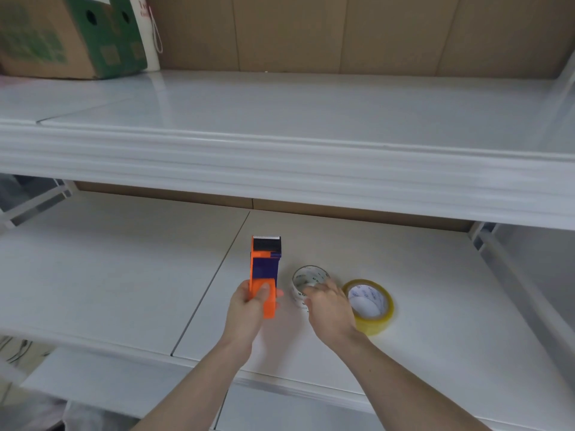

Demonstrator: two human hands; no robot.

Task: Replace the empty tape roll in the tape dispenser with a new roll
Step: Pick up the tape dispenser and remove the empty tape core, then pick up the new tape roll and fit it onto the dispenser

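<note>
My left hand grips the orange handle of the tape dispenser, which has a dark blue body and a black serrated head pointing away from me. It is held just above the white lower shelf. To its right the empty roll, a white printed core, sits on the shelf with the fingers of my right hand closed on its near rim. The new roll, yellowish tape on a white core, lies flat just right of my right hand, partly hidden by the wrist.
A white upper shelf overhangs the back of the lower shelf. A green and brown cardboard box stands at its far left. Brown cardboard panels line the back. A seam divides the lower shelf left of the dispenser.
</note>
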